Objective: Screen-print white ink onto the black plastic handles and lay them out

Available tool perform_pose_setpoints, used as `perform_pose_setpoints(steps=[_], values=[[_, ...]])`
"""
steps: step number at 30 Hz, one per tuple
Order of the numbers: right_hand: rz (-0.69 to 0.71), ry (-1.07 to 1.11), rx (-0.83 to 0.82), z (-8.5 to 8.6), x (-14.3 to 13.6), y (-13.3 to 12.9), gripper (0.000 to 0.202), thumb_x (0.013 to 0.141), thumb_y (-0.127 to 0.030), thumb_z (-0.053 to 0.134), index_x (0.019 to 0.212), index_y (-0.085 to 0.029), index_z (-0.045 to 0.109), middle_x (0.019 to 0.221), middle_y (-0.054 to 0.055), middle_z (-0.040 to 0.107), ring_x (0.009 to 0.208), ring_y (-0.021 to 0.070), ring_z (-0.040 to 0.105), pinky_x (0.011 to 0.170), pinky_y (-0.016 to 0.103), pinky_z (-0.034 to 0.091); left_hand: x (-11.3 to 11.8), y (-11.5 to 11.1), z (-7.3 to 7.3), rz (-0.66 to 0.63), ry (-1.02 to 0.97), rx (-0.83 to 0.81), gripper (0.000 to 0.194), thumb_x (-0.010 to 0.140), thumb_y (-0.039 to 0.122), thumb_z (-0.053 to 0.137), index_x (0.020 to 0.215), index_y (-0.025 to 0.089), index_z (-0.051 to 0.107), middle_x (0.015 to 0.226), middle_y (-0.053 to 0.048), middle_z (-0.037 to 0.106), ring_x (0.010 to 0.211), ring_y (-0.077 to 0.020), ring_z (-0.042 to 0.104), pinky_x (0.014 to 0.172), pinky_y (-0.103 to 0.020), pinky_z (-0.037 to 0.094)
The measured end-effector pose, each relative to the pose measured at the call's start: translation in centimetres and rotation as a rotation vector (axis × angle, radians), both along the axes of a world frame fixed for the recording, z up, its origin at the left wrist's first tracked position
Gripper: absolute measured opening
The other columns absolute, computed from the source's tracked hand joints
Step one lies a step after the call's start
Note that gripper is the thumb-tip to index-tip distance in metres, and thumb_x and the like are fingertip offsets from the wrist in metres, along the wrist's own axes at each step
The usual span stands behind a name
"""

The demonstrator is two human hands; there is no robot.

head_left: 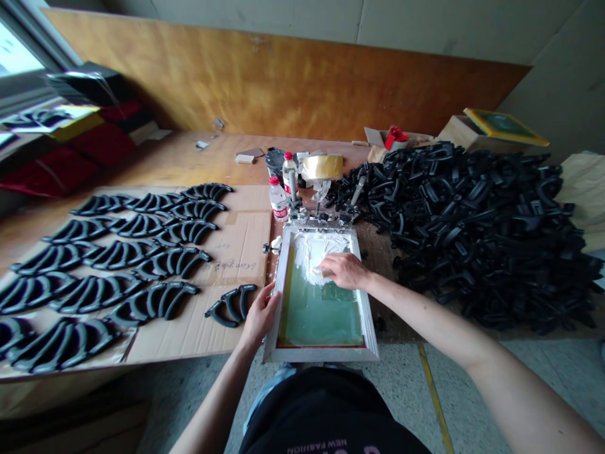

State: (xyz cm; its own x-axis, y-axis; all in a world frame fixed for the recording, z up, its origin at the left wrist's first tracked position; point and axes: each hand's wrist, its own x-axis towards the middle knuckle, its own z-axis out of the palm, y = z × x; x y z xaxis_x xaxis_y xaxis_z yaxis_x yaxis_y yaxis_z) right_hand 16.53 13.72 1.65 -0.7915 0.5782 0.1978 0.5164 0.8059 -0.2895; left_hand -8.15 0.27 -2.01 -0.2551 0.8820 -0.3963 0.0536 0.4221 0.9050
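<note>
A metal-framed screen (pixel 321 315) with green mesh lies in front of me, hinged to a clamp (pixel 321 221) at its far end. White paste (pixel 309 249) is smeared over the far part of the mesh. My right hand (pixel 344 270) is closed over the paste, its fingers pinched on a small flat pale piece that is mostly hidden. At the left side of the frame, my left hand (pixel 261 313) has its fingers against the edge, thumb on the near side, gripping it.
Black curved parts (pixel 118 252) lie in rows on cardboard (pixel 189 334) at left. A large heap of black parts (pixel 472 221) fills the right. Bottles (pixel 278 200), a tape roll (pixel 322 168) and a dark tub (pixel 274 161) stand behind the clamp.
</note>
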Motion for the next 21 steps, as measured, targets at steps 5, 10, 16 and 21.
perform_pose_setpoints(steps=[5,10,16,21], values=[[-0.299,0.054,0.027,3.4,-1.6,6.2,0.056,0.084,-0.03,0.071,0.137,-0.031,0.052,0.111,0.004,0.071,0.09,0.021,0.065,0.076,0.029,0.048,-0.3,-0.3,4.0,-0.013,-0.063,0.022,0.071,0.077,0.061,0.066,0.135,0.021,0.056,0.093,-0.005,0.073,0.075,-0.0194,0.066,0.063,-0.026,0.05],[-0.747,0.204,0.052,4.0,4.1,9.4,0.036,0.094,-0.033,0.053,0.129,-0.025,0.059,0.092,0.005,0.073,0.082,0.022,0.066,0.075,0.031,0.048,-0.4,2.0,9.3,0.048,-0.137,0.157,0.061,0.079,0.07,0.056,0.109,0.019,0.07,0.087,-0.002,0.071,0.065,-0.0152,0.06,0.058,-0.025,0.048],[-0.671,0.152,-0.224,-2.2,6.9,3.8,0.026,0.087,-0.033,0.063,0.109,-0.018,0.066,0.092,0.006,0.07,0.087,0.0213,0.061,0.08,0.033,0.048,1.9,7.8,13.7,0.145,-0.398,0.528,0.05,0.078,0.058,0.063,0.109,0.019,0.064,0.09,-0.005,0.071,0.083,-0.019,0.067,0.07,-0.028,0.055],[-0.407,0.072,-0.159,-3.5,1.9,-1.2,0.024,0.085,-0.025,0.07,0.108,-0.022,0.069,0.106,0.007,0.067,0.104,0.0215,0.055,0.095,0.038,0.042,4.8,5.8,10.0,0.219,-0.469,0.292,0.045,0.086,0.053,0.06,0.117,0.02,0.058,0.097,-0.008,0.073,0.081,-0.0181,0.069,0.063,-0.027,0.056]])
